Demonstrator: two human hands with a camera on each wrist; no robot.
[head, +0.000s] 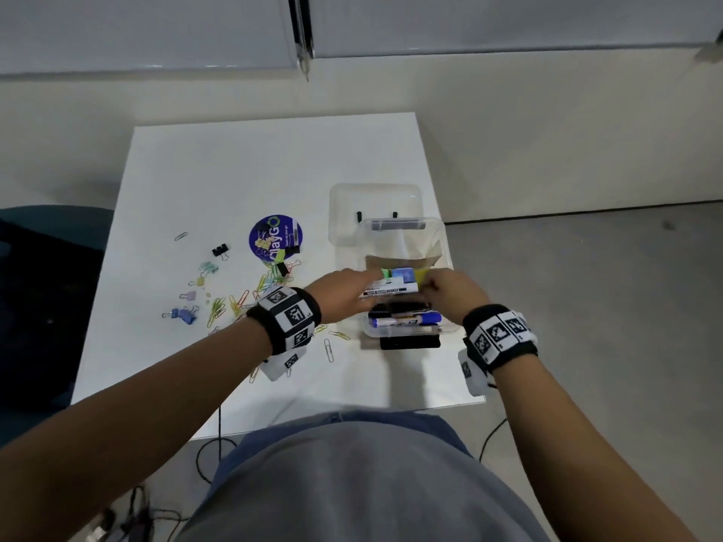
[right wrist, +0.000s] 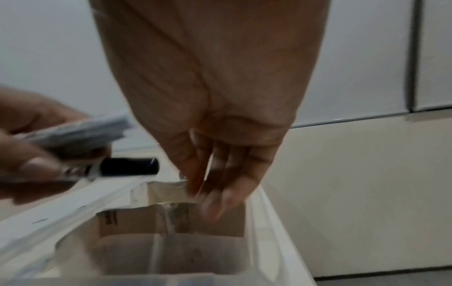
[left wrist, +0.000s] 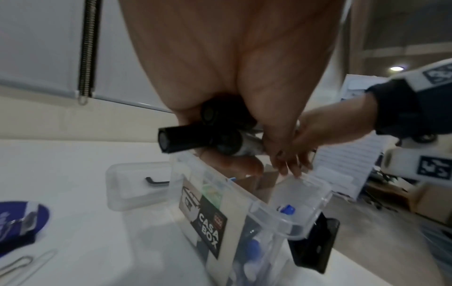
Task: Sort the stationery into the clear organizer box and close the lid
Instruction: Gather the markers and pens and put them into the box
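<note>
The clear organizer box (head: pixel 443 244) stands open at the table's right side, with blue-capped markers (head: pixel 407 320) in its near compartment and coloured sticky notes (head: pixel 399 273) further in. My left hand (head: pixel 340 295) grips a bundle of black-capped whiteboard markers (head: pixel 387 292) crosswise just above the box. In the left wrist view the markers (left wrist: pixel 186 139) stick out of that hand (left wrist: pixel 232 164). My right hand (head: pixel 450 295) is at the bundle's other end. Its fingers (right wrist: pixel 215 183) hang fairly straight over a cardboard-lined compartment and hold nothing I can see. The clear lid (head: pixel 375 201) lies behind the box.
Coloured paper clips and binder clips (head: pixel 234 299) lie scattered left of the box, around a round purple sticker (head: pixel 276 238). A black latch (head: pixel 410 342) sticks out at the box's near end. The table's right edge runs close beside the box.
</note>
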